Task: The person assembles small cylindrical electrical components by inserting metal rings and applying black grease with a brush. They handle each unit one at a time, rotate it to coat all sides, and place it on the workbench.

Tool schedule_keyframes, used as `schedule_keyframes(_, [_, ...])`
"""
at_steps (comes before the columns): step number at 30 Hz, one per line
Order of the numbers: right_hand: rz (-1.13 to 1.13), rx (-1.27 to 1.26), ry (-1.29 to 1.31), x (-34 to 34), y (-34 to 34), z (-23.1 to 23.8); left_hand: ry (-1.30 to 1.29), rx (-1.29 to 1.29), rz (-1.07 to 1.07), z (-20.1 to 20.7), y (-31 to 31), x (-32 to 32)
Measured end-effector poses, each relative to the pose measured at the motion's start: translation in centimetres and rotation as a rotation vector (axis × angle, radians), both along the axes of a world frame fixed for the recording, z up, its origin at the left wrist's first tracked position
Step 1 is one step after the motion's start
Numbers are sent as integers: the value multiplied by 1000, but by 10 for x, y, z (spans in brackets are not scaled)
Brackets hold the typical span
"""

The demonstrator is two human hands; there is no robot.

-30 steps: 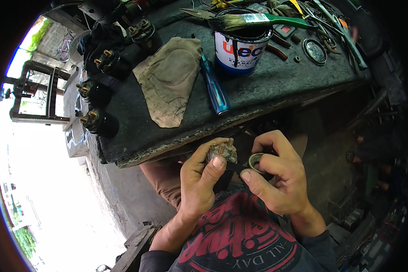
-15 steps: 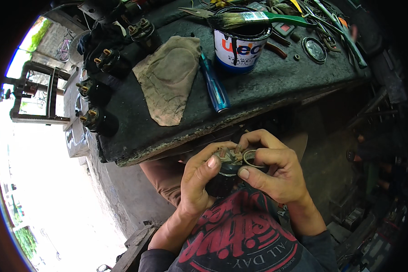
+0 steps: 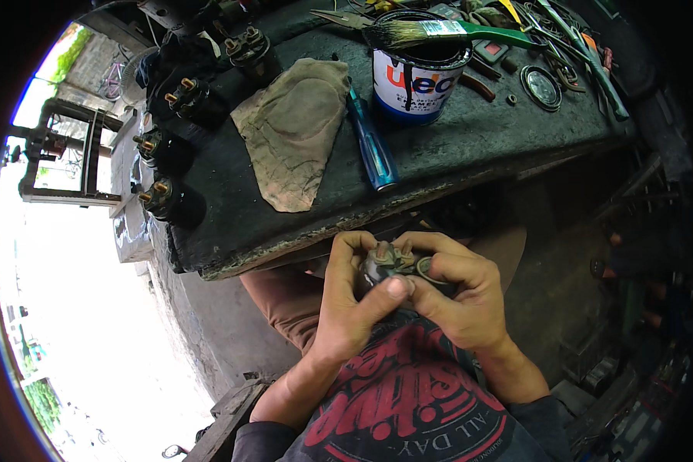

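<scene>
Workbench (image 3: 470,146) black, greasy, cluttered outdoor shop | left hand (image 3: 350,308) and right hand (image 3: 458,296) both clamped round small solenoid (image 3: 385,266), below bench edge

Both hands' fingers (image 3: 377,296) hide most of the small dark part (image 3: 383,266); its shape cannot be told. Tools (image 3: 562,46) at the table's (image 3: 470,146) far edge blur together.

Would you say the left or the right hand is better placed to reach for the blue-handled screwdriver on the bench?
Probably the right hand: it holds only a small ring against the dark cylindrical part, which the left hand wraps, and the blue-handled screwdriver lies straight ahead.
</scene>
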State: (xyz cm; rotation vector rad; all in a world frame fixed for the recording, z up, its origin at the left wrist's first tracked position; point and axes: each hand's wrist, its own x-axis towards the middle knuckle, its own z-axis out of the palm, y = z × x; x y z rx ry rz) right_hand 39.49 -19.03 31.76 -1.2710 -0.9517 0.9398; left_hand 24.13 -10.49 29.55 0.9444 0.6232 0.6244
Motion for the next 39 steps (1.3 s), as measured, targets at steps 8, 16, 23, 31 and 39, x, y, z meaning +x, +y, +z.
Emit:
schedule_keyframes(8, [167, -42, -161, 12, -4, 5, 103, 38, 112, 3, -6, -4])
schedule_keyframes(16, [252, -5, -179, 22, -5, 16, 112, 43, 129, 4, 3, -8])
schedule_keyframes(23, [172, -107, -217, 25, -5, 19, 105, -47, 122, 10, 2, -2])
schedule_keyframes(31, [67, -118, -274, 22, -2, 14, -58, -226, 9, 12, 5, -7])
schedule_keyframes(39, [82, -115, -238, 24, -3, 12, -127, -336, -13, 6, 1, -2])
